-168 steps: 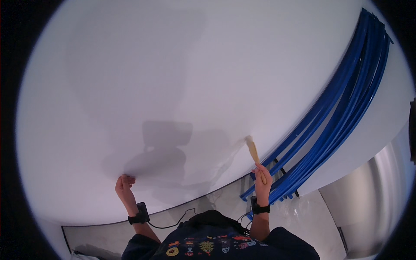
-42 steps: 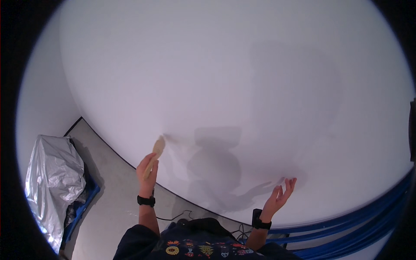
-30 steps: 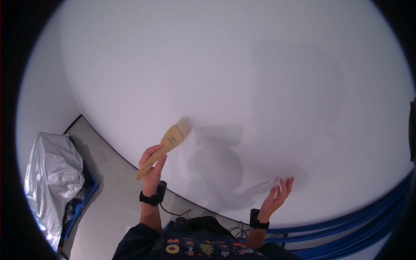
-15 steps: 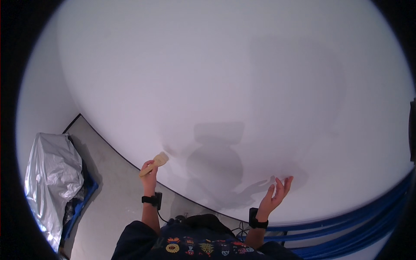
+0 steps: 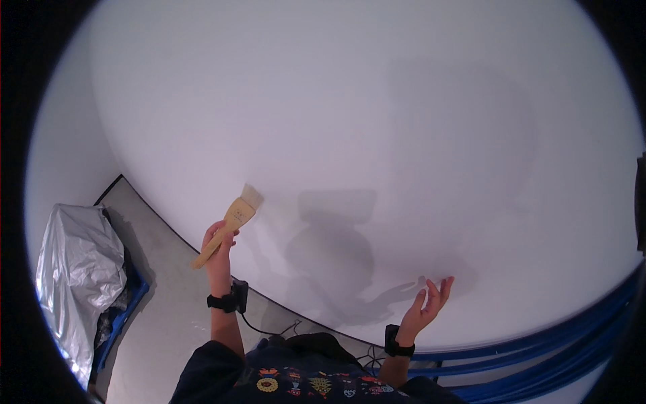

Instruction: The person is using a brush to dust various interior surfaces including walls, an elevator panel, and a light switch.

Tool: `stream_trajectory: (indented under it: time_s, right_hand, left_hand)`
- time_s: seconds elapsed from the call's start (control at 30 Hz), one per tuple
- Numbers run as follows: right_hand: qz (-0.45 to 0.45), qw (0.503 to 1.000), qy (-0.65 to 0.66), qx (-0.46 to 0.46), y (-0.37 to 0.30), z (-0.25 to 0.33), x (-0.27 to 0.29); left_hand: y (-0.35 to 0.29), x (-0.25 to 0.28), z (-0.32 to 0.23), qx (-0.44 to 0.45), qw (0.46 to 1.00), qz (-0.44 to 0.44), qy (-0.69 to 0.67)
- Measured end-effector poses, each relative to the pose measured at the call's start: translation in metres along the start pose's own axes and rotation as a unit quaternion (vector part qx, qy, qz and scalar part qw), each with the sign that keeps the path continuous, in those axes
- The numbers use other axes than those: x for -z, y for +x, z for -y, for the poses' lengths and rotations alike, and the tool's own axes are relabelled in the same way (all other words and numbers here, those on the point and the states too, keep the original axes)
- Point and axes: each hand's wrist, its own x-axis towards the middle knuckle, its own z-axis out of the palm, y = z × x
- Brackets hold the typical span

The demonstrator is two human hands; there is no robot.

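Observation:
My left hand point(image 5: 219, 244) is closed round the handle of a flat wooden paintbrush point(image 5: 237, 214). Its pale, wide bristles point up and away from me, in front of a white wall point(image 5: 323, 121). Whether the bristles touch the wall I cannot tell. On the right, my right hand point(image 5: 431, 306) is raised beside the wall with its fingers apart and nothing in it. Shadows of my head, my arms and both hands fall on the white surface.
A silver sheet point(image 5: 81, 269) covers something with blue edges at the left, on the grey floor point(image 5: 155, 323). Blue bars point(image 5: 525, 367) run along the lower right. Thin black cables point(image 5: 370, 360) lie near my body, and a black band with a small box point(image 5: 229, 299) sits on each wrist.
My left hand has moved up and slightly left, and the brush now points more upward, with more of its length showing. My right hand has stayed almost still.

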Motion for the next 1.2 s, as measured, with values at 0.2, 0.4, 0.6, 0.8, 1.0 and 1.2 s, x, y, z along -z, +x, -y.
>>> stream_trajectory:
  time_s: [0.2, 0.4, 0.6, 0.8, 1.0, 1.2]
  right_hand:
    - [0.005, 1.0, 0.007, -0.006, 0.002, 0.008, -0.002]
    - [-0.002, 1.0, -0.021, -0.006, 0.004, 0.01, -0.001]
    - [-0.004, 1.0, -0.025, -0.009, 0.002, 0.005, -0.002]
    - [-0.002, 1.0, -0.02, -0.008, 0.004, 0.008, -0.002]
    - [-0.001, 1.0, -0.021, -0.005, 0.006, 0.01, -0.002]
    - [-0.003, 0.999, -0.036, 0.003, 0.007, 0.012, -0.005]
  left_hand:
    - [-0.003, 0.053, 0.083, 0.021, 0.984, -0.018, 0.175]
    - [-0.013, 0.016, 0.027, 0.033, 0.978, 0.064, 0.195]
    - [-0.009, -0.005, -0.02, -0.07, 0.992, 0.072, 0.08]
    - [-0.006, -0.012, -0.018, -0.062, 0.996, 0.065, 0.019]
    - [-0.012, 0.014, 0.042, 0.065, 0.996, -0.011, 0.062]
    - [-0.01, 0.038, 0.073, -0.061, 0.977, -0.08, 0.186]
